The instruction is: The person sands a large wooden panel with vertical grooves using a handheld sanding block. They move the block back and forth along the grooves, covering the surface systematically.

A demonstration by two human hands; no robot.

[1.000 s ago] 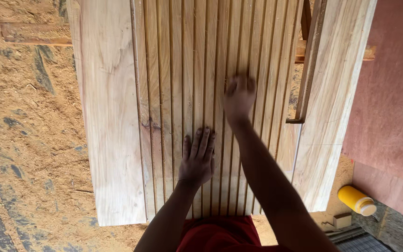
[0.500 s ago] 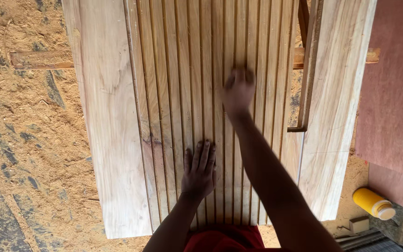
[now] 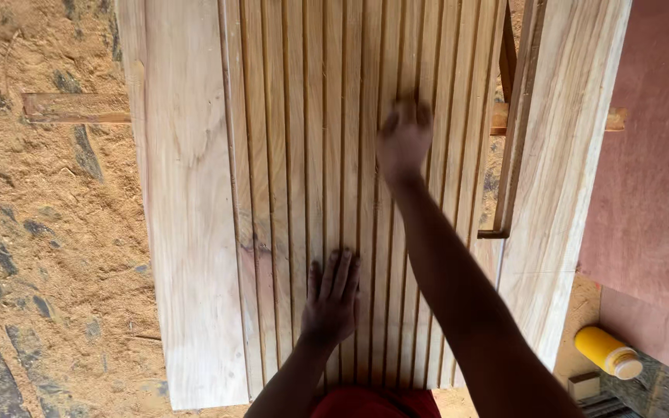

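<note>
Left hand [image 3: 331,298] flat on the grooved panel [image 3: 334,155], fingers spread, palm down near the panel's near end. Right hand [image 3: 403,138] farther up the same panel, blurred, fingers curled against the ridges; whether anything sits under it, cannot tell. Panel lying between a plain board [image 3: 191,232] on the left and another board [image 3: 563,170] on the right. Sawdust floor [image 3: 48,232] left; yellow bottle [image 3: 605,352] lower right.
</note>
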